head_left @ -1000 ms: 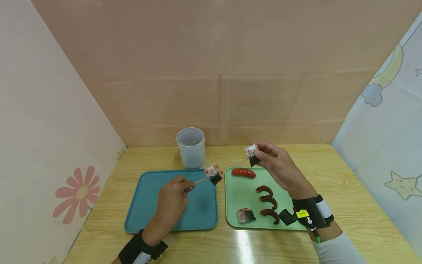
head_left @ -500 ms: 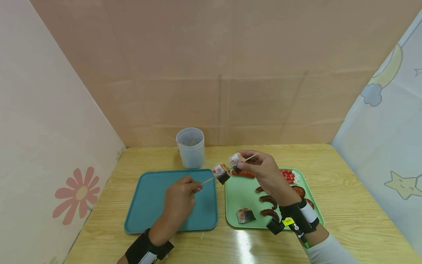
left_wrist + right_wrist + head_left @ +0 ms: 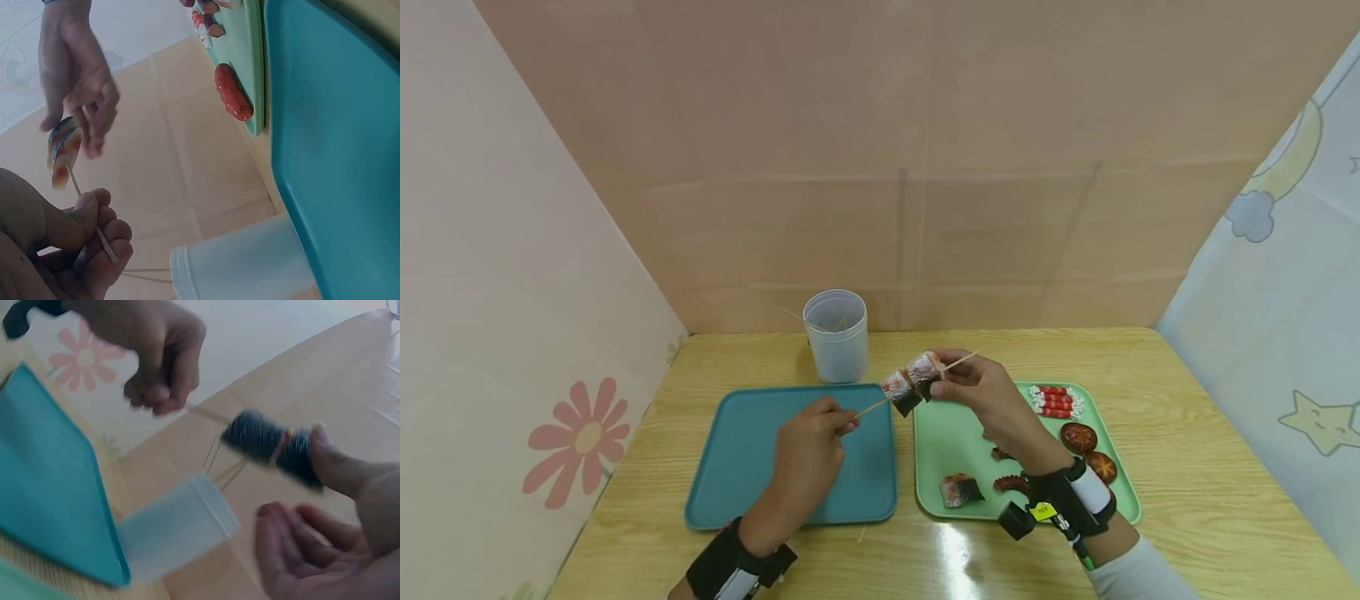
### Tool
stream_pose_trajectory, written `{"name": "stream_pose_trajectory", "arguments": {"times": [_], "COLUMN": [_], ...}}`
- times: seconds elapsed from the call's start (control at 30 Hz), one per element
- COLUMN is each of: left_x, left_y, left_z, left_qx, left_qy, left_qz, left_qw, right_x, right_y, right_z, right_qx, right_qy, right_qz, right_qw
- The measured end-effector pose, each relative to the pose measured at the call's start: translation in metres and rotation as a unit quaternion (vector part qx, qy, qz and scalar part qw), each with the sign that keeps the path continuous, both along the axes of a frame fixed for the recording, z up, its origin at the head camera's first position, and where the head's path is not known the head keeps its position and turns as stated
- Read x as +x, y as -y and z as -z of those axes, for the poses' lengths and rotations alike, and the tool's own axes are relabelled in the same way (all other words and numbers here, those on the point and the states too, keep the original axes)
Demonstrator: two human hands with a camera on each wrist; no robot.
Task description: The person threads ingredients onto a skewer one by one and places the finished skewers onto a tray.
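My left hand pinches the lower end of a thin wooden skewer above the blue tray. Two fish pieces with silvery-black skin are threaded on it. The lower fish piece touches the upper fish piece, which my right hand holds between thumb and fingers. Beyond them the skewer's far end sticks out past the right fingers. In the left wrist view the skewer's butt end lies across the left fingers. The right wrist view shows the right thumb against the upper piece.
The blue tray lies left; the green tray lies right, bearing another fish piece, octopus tentacles, mushroom caps and red-and-white sticks. A translucent cup with skewers stands behind. A sausage shows in the left wrist view.
My right hand has moved left and slid the upper fish piece down the skewer until it meets the lower one. The left hand has shifted slightly right, still pinching the skewer.
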State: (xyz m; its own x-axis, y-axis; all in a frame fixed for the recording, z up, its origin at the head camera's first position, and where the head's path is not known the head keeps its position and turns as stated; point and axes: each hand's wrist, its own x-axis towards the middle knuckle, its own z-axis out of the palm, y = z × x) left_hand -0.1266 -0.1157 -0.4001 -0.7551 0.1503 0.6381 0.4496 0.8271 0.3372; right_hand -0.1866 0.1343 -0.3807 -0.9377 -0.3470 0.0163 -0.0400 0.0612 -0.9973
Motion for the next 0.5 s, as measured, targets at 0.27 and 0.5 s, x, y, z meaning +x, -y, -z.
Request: {"name": "stream_pose_trajectory", "arguments": {"times": [0.27,0.5], "left_x": [-0.001,-0.001], "left_y": [0.013,0.019], "left_z": [-0.001,-0.002], "left_qx": [0.005,0.024], "left_qy": [-0.011,0.008], "left_qz": [-0.025,-0.032], "left_qw": [0.9996,0.9992], "right_x": [0.003,0.012], "right_y": [-0.023,-0.031], "right_z": [0.045,0.073], "right_qx": [0.322,0.35], "right_qy": [-0.099,-0.117], "right_qz": [-0.207,-0.247], "right_qw": [0.918,0.896]}}
